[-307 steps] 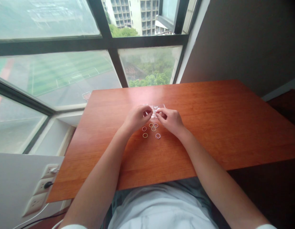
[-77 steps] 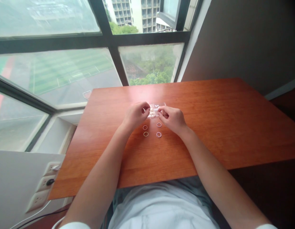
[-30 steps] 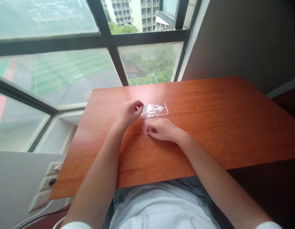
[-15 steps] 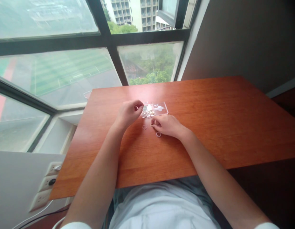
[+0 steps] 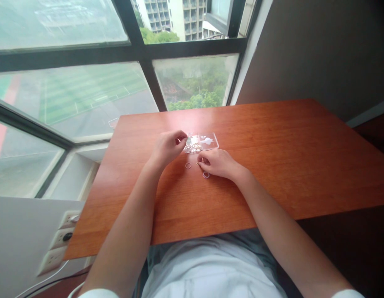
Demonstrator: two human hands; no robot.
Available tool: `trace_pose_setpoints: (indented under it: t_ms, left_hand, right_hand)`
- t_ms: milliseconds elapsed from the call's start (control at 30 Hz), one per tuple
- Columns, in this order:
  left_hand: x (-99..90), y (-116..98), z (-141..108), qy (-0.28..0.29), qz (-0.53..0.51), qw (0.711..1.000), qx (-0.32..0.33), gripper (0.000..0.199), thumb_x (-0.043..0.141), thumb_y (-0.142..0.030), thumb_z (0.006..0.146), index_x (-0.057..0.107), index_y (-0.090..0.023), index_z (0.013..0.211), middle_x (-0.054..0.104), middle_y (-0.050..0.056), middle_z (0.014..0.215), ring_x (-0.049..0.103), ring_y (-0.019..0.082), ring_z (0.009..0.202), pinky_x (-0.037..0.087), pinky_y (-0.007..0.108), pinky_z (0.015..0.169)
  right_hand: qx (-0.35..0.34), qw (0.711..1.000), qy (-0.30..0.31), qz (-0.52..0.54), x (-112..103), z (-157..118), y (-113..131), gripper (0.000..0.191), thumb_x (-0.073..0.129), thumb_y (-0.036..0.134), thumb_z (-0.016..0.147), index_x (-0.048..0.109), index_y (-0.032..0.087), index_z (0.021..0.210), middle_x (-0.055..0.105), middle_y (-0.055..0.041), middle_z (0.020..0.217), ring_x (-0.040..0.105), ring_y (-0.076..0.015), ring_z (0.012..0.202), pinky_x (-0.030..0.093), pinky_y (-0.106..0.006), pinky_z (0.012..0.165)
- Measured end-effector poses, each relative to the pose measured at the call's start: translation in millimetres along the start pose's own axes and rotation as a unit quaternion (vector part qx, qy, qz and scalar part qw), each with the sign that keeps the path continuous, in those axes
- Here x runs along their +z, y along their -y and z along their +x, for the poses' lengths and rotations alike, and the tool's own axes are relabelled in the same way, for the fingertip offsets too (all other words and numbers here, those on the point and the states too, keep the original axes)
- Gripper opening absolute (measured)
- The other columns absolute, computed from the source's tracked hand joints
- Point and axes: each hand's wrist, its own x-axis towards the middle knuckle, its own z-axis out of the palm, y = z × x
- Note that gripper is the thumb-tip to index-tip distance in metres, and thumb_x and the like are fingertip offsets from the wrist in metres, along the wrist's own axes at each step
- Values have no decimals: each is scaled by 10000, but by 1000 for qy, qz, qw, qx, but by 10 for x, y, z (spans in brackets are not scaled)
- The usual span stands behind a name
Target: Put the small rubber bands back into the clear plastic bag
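A small clear plastic box (image 5: pixel 208 141) lies with its lid folded open to the right, and several rings sit in its left part. At the box's left edge is my left hand (image 5: pixel 170 147), its fingertips pinched together; what they hold, if anything, is too small to tell. My right hand (image 5: pixel 217 162) is just in front of the box, thumb and forefinger closed on a small ring (image 5: pixel 198 163) at the table surface. A pale ring (image 5: pixel 188 166) lies between my hands. More pale rings (image 5: pixel 206 175) lie below my right fingers, overlapping.
The brown wooden table (image 5: pixel 272 157) extends far to the right. Behind it stand dark-framed windows (image 5: pixel 196 78) and a grey wall (image 5: pixel 310 54). Power sockets (image 5: pixel 60 240) with cables are on the wall at the lower left.
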Motion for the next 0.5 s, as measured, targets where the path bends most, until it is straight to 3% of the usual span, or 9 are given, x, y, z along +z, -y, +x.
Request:
trace_pose_setpoints:
  t_ms: [233,500]
  left_hand:
    - [-9,-12,-2,0,-3,1000,-1,181,556,-233,814,719,-179,874,730,44,793,639,157,678,480,252,641]
    - [-14,-24,3,4,1,1000,-2,184,556,-231,812,721,-181,875,728,41,788,639,161,683,480,255,646]
  right_hand:
    - [-35,999,1,32,-4,-8,9,107,600,258,868,678,252,941,735,21,814,635,-140,733,347,-238,629]
    - [-14,1000,-5,9,15,10,14,93,589,243,860,671,237,817,730,10,789,639,-147,727,335,-247,615]
